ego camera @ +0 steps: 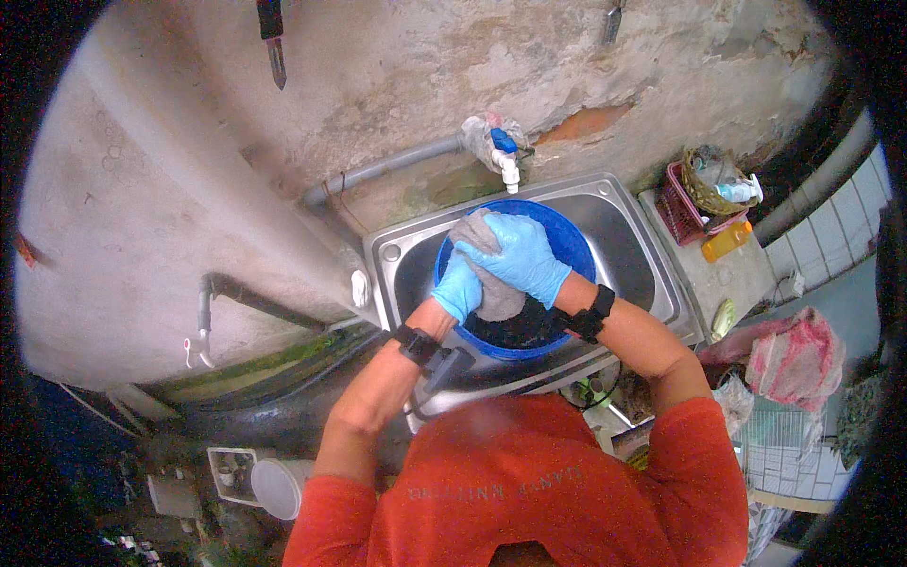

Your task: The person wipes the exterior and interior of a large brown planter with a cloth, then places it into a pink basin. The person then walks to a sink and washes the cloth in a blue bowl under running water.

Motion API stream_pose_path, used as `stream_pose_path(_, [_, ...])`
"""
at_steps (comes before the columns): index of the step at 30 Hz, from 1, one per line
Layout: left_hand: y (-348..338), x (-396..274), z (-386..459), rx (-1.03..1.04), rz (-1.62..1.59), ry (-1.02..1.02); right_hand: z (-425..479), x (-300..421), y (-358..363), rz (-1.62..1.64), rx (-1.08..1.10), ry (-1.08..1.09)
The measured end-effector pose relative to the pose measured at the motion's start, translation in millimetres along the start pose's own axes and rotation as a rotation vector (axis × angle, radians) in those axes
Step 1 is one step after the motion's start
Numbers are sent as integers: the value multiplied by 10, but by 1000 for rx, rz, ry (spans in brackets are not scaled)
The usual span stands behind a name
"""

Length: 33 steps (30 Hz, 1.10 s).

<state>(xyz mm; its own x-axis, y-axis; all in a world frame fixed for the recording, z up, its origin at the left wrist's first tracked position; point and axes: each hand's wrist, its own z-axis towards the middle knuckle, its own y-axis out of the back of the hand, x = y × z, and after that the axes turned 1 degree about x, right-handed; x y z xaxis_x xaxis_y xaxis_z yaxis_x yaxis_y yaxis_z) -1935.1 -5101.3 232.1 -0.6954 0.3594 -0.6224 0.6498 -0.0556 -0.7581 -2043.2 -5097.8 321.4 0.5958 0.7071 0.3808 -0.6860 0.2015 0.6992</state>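
Observation:
A wet grey cloth (502, 298) is bunched between my two hands, above a round blue plastic basin (577, 241). My left hand (460, 285), in a light blue glove, grips it from the lower left. From the upper right my right hand (521, 251), gloved alike, closes over the cloth and meets the left. The cloth's lower end hangs over the dark contents of the basin, which I cannot make out clearly. The basin sits in a stainless steel sink (638, 266). Just beyond its far rim is a white tap (509, 170) with a blue handle.
Right of the sink, a ledge (744, 283) holds a red plastic basket (680, 212), a woven basket with a pump bottle, and an orange bottle (727, 242). A grey pipe (397, 164) runs along the wall to the tap. Another tap (200, 349) is at the left.

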Motion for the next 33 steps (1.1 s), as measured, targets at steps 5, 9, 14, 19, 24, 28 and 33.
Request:
stream_pose_path(5, [-16, 60, -8, -224, 340, -41, -141, -177, 4, 9, 77, -88])
stream_pose_path(9, [-232, -70, -112, -53, 633, -143, -311, -559, -66, -26, 60, -127])
stream_pose_path(14, [8, -488, -129, -241, 1272, -285, -324, -845, 189, -22, 333, -151])
stream_pose_path(19, [-170, -747, -219, -99, 1393, -224, -469, -993, 196, -57, 693, -57])
stream_pose_path(24, [-439, -780, -203, 21, 1706, -323, -252, -649, 140, 309, 702, -279])
stream_pose_path(28, [-626, -785, -195, 66, 1223, -225, -107, -459, 73, 416, 502, -245])
stream_pose_path(33, [-813, -1073, -313, 271, 1131, -138, 98, -291, 398, 947, 616, -296])
